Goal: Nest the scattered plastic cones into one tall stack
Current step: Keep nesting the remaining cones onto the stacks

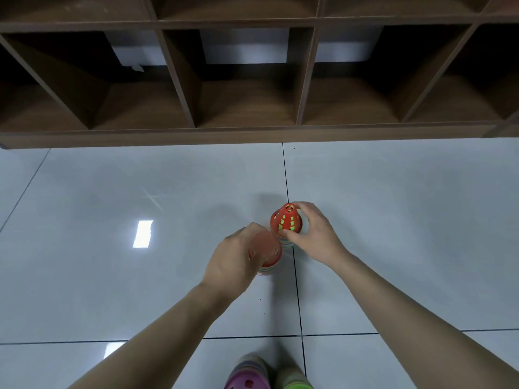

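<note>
Right hand grips red cone topping a short stack on the floor, mid-tile seam. Left hand grips a second, blurred red-topped stack, touching the first. More cones at the floor's near edge.

Single view, head-mounted, wide-angle. The camera looks forward and steeply down from above onto a pale tiled floor. A brown cubby shelf unit fills the top of the frame, its lines bowed by lens distortion; the open compartments face the camera. Both forearms enter from the bottom edge and reach away from the shelf's opposite side toward mid-frame, just short of the shelf. Near range throughout. No second view; nothing shared.
</note>
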`<state>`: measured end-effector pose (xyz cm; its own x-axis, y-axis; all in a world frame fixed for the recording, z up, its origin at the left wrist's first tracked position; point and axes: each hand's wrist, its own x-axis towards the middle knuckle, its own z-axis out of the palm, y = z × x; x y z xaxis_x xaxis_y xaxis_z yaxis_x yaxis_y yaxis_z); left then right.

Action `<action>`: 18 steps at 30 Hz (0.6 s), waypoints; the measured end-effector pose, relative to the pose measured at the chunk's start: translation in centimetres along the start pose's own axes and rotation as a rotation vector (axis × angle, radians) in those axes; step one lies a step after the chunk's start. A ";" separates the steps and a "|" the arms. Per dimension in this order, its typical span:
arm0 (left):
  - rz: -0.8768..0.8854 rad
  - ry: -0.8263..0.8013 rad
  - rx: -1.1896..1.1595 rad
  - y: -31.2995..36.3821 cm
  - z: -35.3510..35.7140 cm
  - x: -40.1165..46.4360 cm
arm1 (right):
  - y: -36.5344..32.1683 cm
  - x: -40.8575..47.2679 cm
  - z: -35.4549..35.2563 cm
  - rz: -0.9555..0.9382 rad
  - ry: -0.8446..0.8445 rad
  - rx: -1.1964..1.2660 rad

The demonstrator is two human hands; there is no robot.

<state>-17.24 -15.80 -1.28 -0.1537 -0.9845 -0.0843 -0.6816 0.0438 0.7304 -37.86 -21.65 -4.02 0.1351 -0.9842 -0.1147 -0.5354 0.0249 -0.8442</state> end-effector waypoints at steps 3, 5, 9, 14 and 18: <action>0.003 0.011 -0.013 0.0 0.1 -0.1 | 0.7 0.2 0.1 0.039 -0.049 -0.045; 0.014 0.015 -0.015 -0.1 0.2 -0.1 | 0.9 0.3 0.2 0.055 -0.065 -0.044; 0.048 0.002 0.009 -0.5 0.3 0.0 | 1.4 0.2 0.5 0.088 -0.091 -0.014; -0.076 -0.097 -0.181 -1.4 -0.1 -0.3 | 1.6 0.5 0.7 0.101 -0.100 0.003; -0.254 -0.071 -0.456 -3.0 -1.3 1.5 | 2.4 0.8 1.1 0.123 -0.118 0.069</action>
<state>-14.53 -17.59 -2.71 -0.0828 -0.9398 -0.3316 -0.3254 -0.2890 0.9003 -38.10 -22.16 -6.66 0.1714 -0.9456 -0.2765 -0.4961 0.1597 -0.8534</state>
